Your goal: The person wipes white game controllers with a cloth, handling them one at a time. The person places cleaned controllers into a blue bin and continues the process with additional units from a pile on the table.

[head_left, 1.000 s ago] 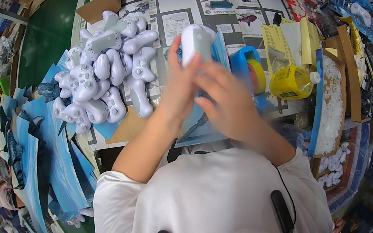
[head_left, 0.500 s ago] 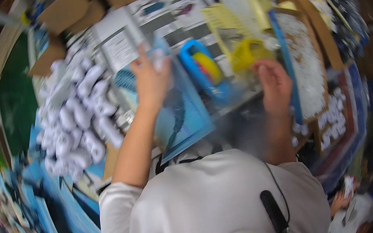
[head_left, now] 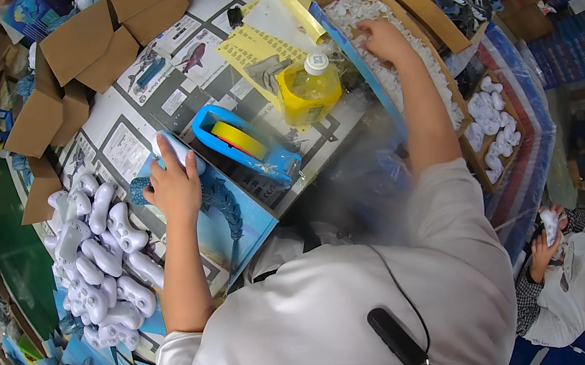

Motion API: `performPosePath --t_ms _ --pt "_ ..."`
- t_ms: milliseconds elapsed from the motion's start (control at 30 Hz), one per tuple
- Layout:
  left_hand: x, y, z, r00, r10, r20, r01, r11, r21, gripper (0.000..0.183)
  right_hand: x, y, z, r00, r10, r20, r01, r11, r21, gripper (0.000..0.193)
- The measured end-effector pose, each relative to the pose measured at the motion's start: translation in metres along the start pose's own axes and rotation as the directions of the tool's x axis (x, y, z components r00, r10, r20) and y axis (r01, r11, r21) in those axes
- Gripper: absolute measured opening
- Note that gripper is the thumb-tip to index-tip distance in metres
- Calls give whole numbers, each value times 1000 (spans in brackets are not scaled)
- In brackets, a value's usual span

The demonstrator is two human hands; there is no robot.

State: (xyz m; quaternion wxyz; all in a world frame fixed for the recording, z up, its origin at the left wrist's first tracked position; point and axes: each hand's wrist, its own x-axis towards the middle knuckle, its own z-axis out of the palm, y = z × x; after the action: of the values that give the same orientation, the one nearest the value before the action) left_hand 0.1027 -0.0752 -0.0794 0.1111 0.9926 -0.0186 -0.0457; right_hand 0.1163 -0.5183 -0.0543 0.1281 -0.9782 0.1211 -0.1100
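My left hand is closed over a white game controller, its fingers resting across it. Under that hand lies a flat blue printed box with a dark sea-creature picture. My right hand reaches into a shallow cardboard tray filled with small whitish pieces. Its fingers are bent together at the pile; whether they hold a piece cannot be made out. To the left of my left hand sits a heap of white controllers.
Between my arms stand a blue tape dispenser with yellow tape and a yellow bottle with a white cap. Open cardboard boxes line the far left. A smaller box of white parts stands right; beyond, another person holds a white controller.
My right hand has moved away from beside the yellow bottle, up into the tray of small pieces. My left hand stays over the blue box. The whole view has turned.
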Motion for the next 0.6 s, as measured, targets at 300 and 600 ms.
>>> performPosePath --t_ms 300,600 --pt "-14 -17 -2 993 103 -50 -103 995 -9 66 17 19 -9 943 -14 333 -17 996 91 20" --pt "-22 -29 -5 972 140 -191 -160 983 -92 54 2 38 -18 994 59 -87 -67 993 -96 29"
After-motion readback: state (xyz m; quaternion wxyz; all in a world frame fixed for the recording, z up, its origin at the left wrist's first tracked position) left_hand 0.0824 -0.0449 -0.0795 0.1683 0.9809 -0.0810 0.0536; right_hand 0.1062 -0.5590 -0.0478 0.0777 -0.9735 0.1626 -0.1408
